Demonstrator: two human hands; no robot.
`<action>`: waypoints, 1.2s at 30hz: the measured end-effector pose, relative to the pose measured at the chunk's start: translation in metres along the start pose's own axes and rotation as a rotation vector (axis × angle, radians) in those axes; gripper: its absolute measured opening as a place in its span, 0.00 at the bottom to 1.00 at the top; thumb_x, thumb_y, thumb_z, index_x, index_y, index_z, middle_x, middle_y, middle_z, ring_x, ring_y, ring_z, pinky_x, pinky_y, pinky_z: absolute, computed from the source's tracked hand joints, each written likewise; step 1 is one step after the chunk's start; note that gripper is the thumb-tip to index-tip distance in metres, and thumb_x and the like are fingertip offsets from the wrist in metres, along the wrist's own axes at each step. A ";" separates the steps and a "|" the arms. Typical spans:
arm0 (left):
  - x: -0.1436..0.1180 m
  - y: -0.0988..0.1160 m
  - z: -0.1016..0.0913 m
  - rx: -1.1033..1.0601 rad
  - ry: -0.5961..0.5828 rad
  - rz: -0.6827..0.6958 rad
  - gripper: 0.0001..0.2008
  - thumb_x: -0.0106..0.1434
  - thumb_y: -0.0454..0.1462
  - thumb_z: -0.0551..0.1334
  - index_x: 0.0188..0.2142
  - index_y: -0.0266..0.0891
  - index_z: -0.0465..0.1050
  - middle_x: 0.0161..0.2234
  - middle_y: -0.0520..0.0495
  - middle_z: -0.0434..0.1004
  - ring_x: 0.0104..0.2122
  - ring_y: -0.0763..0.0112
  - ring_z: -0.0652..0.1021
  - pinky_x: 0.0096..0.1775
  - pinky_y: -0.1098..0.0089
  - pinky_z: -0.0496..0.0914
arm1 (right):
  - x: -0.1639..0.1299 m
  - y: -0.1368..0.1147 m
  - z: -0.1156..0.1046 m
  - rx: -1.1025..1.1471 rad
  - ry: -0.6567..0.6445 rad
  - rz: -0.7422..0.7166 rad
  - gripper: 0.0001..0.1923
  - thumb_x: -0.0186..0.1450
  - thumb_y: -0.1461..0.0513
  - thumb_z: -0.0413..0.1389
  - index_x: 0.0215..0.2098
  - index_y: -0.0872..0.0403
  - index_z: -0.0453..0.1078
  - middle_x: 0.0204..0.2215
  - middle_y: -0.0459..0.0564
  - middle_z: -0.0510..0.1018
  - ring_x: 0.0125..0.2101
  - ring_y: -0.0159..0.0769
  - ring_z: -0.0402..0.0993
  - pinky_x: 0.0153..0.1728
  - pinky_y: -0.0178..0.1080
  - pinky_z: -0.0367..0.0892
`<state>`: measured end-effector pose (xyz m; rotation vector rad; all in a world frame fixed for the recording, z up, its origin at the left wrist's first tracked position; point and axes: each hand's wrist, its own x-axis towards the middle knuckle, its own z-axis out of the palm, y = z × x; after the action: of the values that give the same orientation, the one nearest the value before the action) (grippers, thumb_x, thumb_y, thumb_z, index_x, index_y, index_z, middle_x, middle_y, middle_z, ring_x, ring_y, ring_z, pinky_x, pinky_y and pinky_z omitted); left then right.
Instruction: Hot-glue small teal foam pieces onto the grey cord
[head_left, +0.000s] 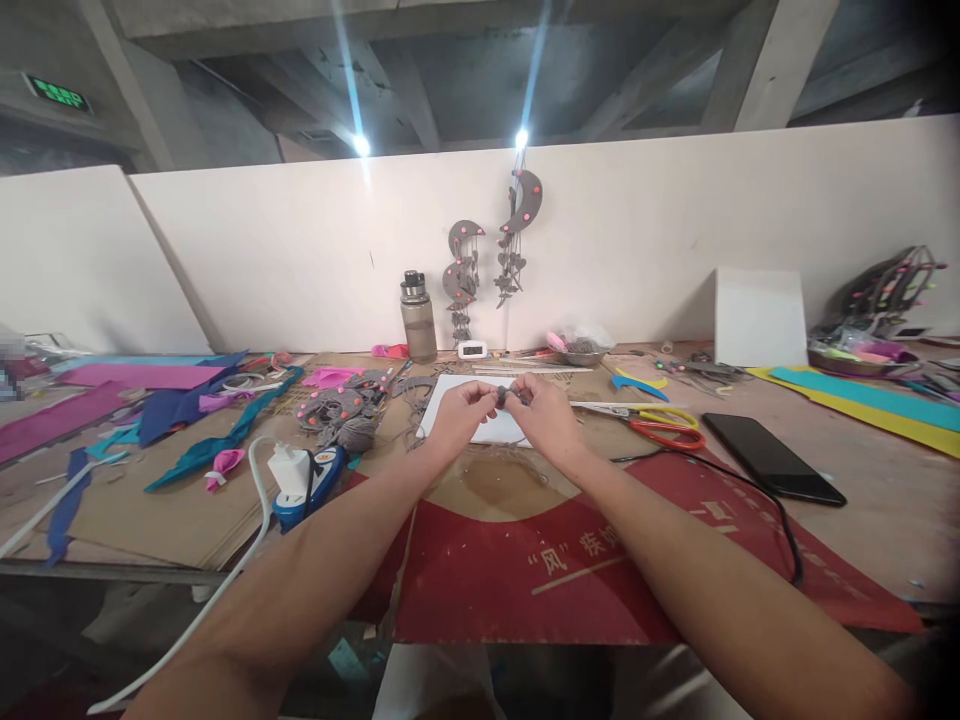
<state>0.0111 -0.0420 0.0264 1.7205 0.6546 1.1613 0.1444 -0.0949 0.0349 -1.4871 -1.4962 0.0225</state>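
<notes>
My left hand (466,412) and my right hand (546,408) meet over a white sheet (444,400). Between their fingertips they pinch a small dark grey piece (502,397), perhaps felt or yarn; its exact kind is too small to tell. Both hands are closed on it. Thin grey strands (517,455) lie on the cardboard just below my hands. Right of my right hand lie scissors with yellow and red handles (667,428). Left of my left hand sits a heap of grey yarn and felt pieces with pink dots (341,410).
A red printed board (480,580) covers the front of the table. A black phone (772,458) and a black cable (780,510) lie at right. A blue-white power strip (319,480) with a white plug is at left. Behind stand a bottle (418,325) and a small digital clock (472,350).
</notes>
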 end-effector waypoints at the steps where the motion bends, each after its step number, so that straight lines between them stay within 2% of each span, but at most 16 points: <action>1: 0.000 0.000 0.000 0.002 0.005 -0.005 0.08 0.54 0.39 0.61 0.27 0.35 0.72 0.22 0.51 0.71 0.23 0.76 0.69 0.28 0.73 0.64 | 0.000 0.000 0.000 0.000 -0.002 0.002 0.05 0.57 0.61 0.50 0.25 0.53 0.63 0.21 0.42 0.67 0.24 0.29 0.59 0.27 0.33 0.52; 12: 0.004 -0.004 -0.003 0.102 0.009 -0.008 0.10 0.51 0.42 0.63 0.27 0.36 0.73 0.22 0.52 0.71 0.24 0.75 0.70 0.28 0.73 0.63 | -0.001 0.000 0.000 -0.029 -0.039 -0.006 0.05 0.57 0.61 0.50 0.25 0.53 0.64 0.23 0.44 0.69 0.25 0.31 0.61 0.28 0.34 0.54; 21: 0.003 -0.001 -0.003 0.220 0.028 -0.025 0.08 0.52 0.39 0.61 0.26 0.36 0.73 0.22 0.52 0.71 0.24 0.74 0.69 0.28 0.72 0.63 | -0.002 0.003 0.002 -0.030 -0.057 -0.025 0.05 0.58 0.61 0.49 0.26 0.52 0.63 0.23 0.44 0.69 0.26 0.32 0.63 0.29 0.34 0.54; 36: 0.007 -0.005 -0.007 0.269 0.021 -0.020 0.08 0.51 0.40 0.59 0.25 0.37 0.72 0.20 0.52 0.70 0.22 0.74 0.69 0.26 0.73 0.61 | -0.002 0.004 0.002 0.023 -0.052 -0.027 0.05 0.58 0.60 0.50 0.25 0.52 0.63 0.22 0.43 0.70 0.25 0.31 0.63 0.27 0.34 0.55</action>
<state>0.0080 -0.0317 0.0252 1.9221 0.8710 1.1186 0.1455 -0.0939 0.0303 -1.4578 -1.5520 0.0624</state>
